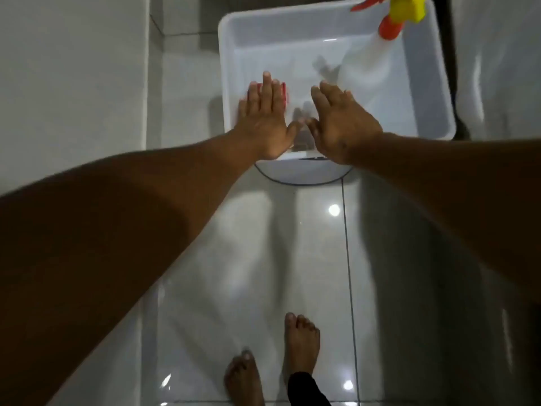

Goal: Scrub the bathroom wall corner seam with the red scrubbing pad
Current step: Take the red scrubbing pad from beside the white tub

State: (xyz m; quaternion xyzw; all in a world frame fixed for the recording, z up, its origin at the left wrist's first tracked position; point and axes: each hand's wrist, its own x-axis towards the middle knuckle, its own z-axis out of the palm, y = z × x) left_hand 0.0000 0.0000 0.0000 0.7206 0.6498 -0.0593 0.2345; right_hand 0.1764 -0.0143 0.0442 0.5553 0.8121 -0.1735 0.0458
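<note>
Red shows on both sides of the flat, outstretched fingers [266, 92] of the left hand [263, 118], where the pad [285, 93] lies under them at the near-left of a white tub [433, 83]; whether the hand presses it or only hovers cannot be told, and nothing is gripped. The right hand [339, 121] is spread open and empty just beside it, above the tub, with a spray bottle [369, 60] leaning in the far corner and bare feet [301, 344] on glossy tiles [316, 259]. Likely light, soft and perhaps wet, the pad looks best pinched by its long edges.
</note>
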